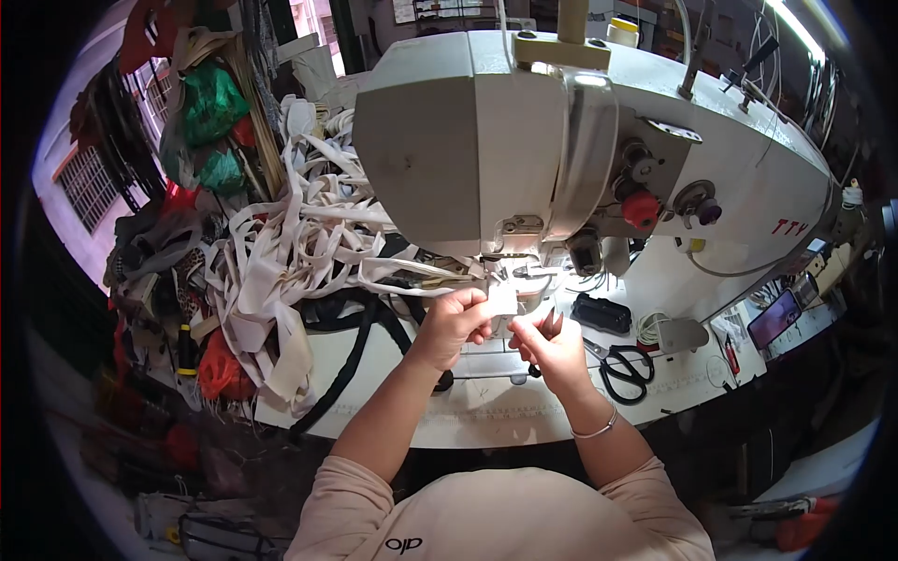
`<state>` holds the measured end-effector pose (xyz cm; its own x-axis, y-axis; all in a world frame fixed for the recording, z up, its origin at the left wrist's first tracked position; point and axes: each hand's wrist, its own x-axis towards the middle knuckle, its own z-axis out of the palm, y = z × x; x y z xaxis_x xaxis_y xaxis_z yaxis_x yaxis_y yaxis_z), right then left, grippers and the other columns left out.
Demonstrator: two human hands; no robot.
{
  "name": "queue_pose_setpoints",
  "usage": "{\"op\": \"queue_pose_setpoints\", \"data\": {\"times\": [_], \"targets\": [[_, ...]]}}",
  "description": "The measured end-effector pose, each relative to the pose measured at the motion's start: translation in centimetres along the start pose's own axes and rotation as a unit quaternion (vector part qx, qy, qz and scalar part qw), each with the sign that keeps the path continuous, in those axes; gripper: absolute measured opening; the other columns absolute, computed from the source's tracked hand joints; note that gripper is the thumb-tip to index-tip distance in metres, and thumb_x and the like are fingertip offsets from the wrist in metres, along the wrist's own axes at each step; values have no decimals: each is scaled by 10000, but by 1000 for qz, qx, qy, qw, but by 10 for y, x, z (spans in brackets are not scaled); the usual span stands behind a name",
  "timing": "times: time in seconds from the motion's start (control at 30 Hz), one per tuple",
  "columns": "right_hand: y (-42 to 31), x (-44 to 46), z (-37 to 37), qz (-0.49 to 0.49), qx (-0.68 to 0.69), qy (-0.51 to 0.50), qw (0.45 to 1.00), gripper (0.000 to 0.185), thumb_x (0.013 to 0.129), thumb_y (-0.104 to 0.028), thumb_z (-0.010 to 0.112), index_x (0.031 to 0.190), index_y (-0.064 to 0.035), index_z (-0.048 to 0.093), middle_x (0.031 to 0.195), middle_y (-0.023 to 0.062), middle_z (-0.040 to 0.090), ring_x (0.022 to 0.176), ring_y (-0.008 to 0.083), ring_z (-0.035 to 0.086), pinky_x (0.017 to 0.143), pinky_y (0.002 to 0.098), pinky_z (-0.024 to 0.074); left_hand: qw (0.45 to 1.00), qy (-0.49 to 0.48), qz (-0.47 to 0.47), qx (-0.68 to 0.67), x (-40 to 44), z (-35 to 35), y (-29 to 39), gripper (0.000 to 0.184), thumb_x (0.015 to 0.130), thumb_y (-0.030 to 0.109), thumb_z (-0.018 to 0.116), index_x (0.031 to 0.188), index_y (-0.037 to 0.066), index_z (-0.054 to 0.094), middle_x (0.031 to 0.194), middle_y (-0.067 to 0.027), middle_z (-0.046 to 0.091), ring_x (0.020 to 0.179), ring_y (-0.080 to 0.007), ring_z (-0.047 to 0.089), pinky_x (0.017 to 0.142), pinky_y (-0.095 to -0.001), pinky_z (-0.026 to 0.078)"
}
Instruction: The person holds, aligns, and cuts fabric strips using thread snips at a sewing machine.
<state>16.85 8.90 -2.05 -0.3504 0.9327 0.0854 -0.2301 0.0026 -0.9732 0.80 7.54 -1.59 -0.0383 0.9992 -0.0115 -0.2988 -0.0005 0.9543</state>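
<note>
Below the needle area of a large white sewing machine point(430, 140), my left hand point(455, 327) is closed on the edge of a small white piece of fabric point(502, 299). My right hand point(554, 351) is pinched just to the right of it, close to the fabric's lower edge. A thin dark tip shows above its fingers; what it grips is too small to make out. Several pale fabric strips point(313, 234) are heaped left of the machine, some reaching toward the needle area.
Black-handled scissors point(625, 374) lie right of my right hand, near a black case point(601, 314). A black strap point(351, 374) crosses the white table point(486, 416) at left. Further right are a phone point(774, 319) and a red-handled tool point(731, 355).
</note>
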Motion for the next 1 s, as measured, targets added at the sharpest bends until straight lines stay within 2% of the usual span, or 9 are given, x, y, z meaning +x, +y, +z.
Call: {"op": "queue_pose_setpoints", "data": {"times": [0.23,0.33,0.4,0.47,0.5,0.6,0.73,0.93,1.0], "targets": [[22,-14,-20,49,17,18,998,122,777,-107,623,747,8,596,620,62,584,457,62,448,408,148,329,1000,14,20,17,20,-5,8,84,784,100,566,732,37,586,594,-16,529,502,-51,455,423,-142,337],[22,-23,-41,1,-87,98,991,70,774,-60,615,754,-4,578,625,67,591,478,75,468,440,150,351,1000,8,7,3,26,-5,9,71,784,94,564,752,37,589,600,-14,531,505,-48,459,422,-136,340],[16,-29,-71,-185,-242,158,939,26,777,-45,605,765,-35,585,642,35,592,486,71,453,445,170,352,1000,5,-4,-8,29,-7,10,61,784,87,562,771,36,592,605,-13,533,508,-45,463,421,-131,343],[0,-34,-107,-278,-434,260,817,21,777,-41,593,793,-55,597,663,9,590,483,73,427,448,191,347,1000,6,-1,-14,32,-10,9,58,784,84,561,783,35,592,607,-12,534,509,-44,464,422,-129,345],[-3,-37,-125,-232,-497,312,776,44,781,-52,585,821,-54,603,664,11,583,490,100,429,463,222,358,1000,6,1,-19,33,-11,8,58,784,81,560,795,34,591,609,-11,535,509,-43,465,422,-127,347],[-14,-40,-152,-267,-504,322,756,51,755,-51,610,805,-48,599,677,14,567,519,143,454,480,247,373,999,5,4,-32,36,-12,5,65,784,75,558,819,31,590,614,-9,537,510,-41,467,424,-123,350],[25,-43,-187,-329,-594,336,653,56,775,-72,596,817,-35,599,638,23,543,511,158,445,498,259,382,999,21,-11,-41,40,-12,5,53,793,57,518,809,38,564,659,-50,550,534,-75,480,434,-143,353],[-9,-43,-156,-229,-602,283,711,113,796,-86,580,881,-16,607,837,43,614,477,114,425,472,219,369,996,-41,-3,-76,51,1,-2,188,774,175,573,889,26,568,727,-45,581,524,-54,475,399,-139,280],[-17,-13,-115,-209,-448,239,836,128,814,-108,572,889,-9,598,841,46,612,467,94,408,445,201,346,997,2,30,-78,63,-7,-9,330,727,281,640,957,55,572,773,-18,566,602,-55,473,482,-181,332]]}}
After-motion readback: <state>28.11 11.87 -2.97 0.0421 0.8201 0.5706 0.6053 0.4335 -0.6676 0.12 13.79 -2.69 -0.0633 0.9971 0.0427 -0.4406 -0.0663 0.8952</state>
